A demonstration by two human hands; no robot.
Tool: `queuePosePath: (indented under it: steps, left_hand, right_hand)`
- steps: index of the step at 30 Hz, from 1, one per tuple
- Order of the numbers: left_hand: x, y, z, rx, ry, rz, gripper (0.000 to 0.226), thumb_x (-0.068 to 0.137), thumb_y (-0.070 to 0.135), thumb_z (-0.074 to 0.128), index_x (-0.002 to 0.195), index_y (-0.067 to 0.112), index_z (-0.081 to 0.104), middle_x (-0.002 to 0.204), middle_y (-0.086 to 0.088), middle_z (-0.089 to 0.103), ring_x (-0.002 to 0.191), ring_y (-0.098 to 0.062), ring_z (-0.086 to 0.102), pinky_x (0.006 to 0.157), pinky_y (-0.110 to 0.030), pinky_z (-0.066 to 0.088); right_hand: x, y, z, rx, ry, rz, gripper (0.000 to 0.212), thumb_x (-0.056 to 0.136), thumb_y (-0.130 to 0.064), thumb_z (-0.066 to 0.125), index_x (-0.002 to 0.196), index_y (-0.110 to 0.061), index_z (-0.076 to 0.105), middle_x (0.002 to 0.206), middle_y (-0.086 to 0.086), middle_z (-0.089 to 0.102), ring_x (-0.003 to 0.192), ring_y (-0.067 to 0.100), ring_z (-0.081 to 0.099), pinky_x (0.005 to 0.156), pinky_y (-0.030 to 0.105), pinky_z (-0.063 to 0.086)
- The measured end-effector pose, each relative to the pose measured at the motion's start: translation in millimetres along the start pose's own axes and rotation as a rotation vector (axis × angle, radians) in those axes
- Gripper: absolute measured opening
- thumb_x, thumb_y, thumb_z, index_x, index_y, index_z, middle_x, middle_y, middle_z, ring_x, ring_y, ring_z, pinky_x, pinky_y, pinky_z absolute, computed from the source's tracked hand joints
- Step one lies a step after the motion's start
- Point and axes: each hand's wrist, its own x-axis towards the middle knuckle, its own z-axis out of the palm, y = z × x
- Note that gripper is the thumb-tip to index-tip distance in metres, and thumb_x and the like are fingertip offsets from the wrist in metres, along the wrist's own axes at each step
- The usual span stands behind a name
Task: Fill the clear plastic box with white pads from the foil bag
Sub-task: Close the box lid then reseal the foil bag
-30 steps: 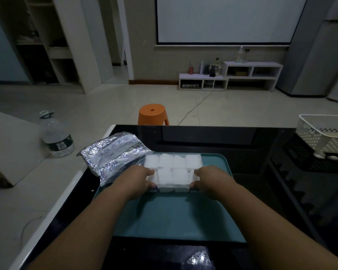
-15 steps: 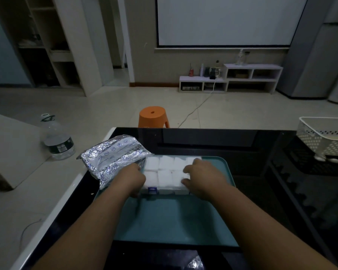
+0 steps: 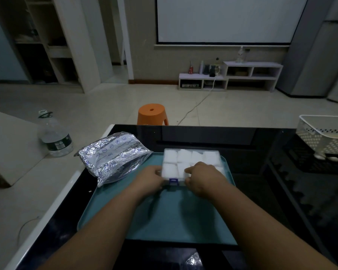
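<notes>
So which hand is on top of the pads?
The right hand: its fingers reach over the pads. The left hand only holds the edge of the box.

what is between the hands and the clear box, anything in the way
Nothing visible. The left hand holds the clear plastic box at its near left corner, and the right hand holds its near right side, over some white pads. The foil bag lies off to the left, not between.

Crinkled silver foil bag (image 3: 113,156): a white printed panel reads "Content" and "Date" beside ruled lines, with small round icons. Finer print is illegible.
</notes>
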Motion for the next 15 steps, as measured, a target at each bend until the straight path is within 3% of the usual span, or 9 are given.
queuePosePath:
  steps: [3, 6, 7, 9, 12, 15]
  left_hand:
    - [2.9, -5.0, 10.4, -0.084, -0.099, 0.052, 0.053, 0.056, 0.004, 0.050, 0.089, 0.038, 0.074, 0.102, -0.007, 0.074, 0.069, -0.018, 0.053, 0.067, -0.032, 0.038]
    - [5.5, -7.3, 11.2, -0.031, -0.125, 0.083, 0.063, 0.059, -0.001, 0.048, 0.103, 0.039, 0.069, 0.113, 0.006, 0.071, 0.074, -0.017, 0.057, 0.070, -0.029, 0.043]
    - [7.1, -6.2, 7.2, 0.063, -0.119, 0.097, 0.064, 0.064, -0.001, 0.050, 0.113, 0.037, 0.067, 0.119, 0.006, 0.068, 0.078, -0.016, 0.058, 0.072, -0.027, 0.045]
    - [10.8, -4.4, -8.3, 0.423, -0.032, 0.116, 0.059, 0.076, 0.007, 0.053, 0.128, 0.035, 0.060, 0.131, 0.004, 0.061, 0.104, -0.016, 0.061, 0.088, -0.029, 0.049]
    - [9.1, -5.5, -35.7, 0.992, 0.300, 0.024, 0.047, 0.083, 0.023, 0.053, 0.128, 0.035, 0.058, 0.143, -0.003, 0.047, 0.131, -0.027, 0.040, 0.108, -0.039, 0.037]
    - [3.6, -15.1, -55.3, 1.186, 0.377, -0.141, 0.041, 0.085, 0.028, 0.051, 0.126, 0.033, 0.059, 0.154, -0.007, 0.028, 0.142, -0.031, 0.020, 0.113, -0.048, 0.020]
  right_hand:
    - [4.4, 7.7, -4.6, 0.044, -0.013, 0.082, 0.046, 0.092, -0.029, 0.047, 0.138, -0.022, 0.052, 0.143, 0.008, 0.047, 0.124, 0.031, 0.049, 0.104, 0.041, 0.043]
    - [5.1, 13.0, -7.8, 0.081, 0.008, 0.114, 0.044, 0.093, -0.024, 0.046, 0.136, -0.017, 0.054, 0.140, 0.009, 0.051, 0.122, 0.029, 0.051, 0.100, 0.037, 0.045]
    - [4.7, 14.4, -8.2, 0.088, 0.027, 0.115, 0.041, 0.092, -0.024, 0.046, 0.132, -0.016, 0.056, 0.136, 0.010, 0.053, 0.119, 0.029, 0.053, 0.097, 0.037, 0.045]
    - [4.4, 15.2, -9.3, 0.106, 0.086, 0.114, 0.033, 0.090, -0.024, 0.046, 0.117, -0.014, 0.062, 0.124, 0.010, 0.060, 0.107, 0.029, 0.056, 0.090, 0.036, 0.048]
    - [2.4, 12.0, -10.7, 0.147, 0.140, 0.089, 0.031, 0.090, -0.024, 0.046, 0.115, -0.015, 0.064, 0.119, 0.008, 0.062, 0.104, 0.028, 0.057, 0.089, 0.036, 0.050]
    - [-1.0, 4.9, -12.2, 0.197, 0.178, 0.047, 0.028, 0.092, -0.024, 0.048, 0.112, -0.017, 0.066, 0.117, 0.008, 0.064, 0.103, 0.027, 0.059, 0.088, 0.036, 0.050]
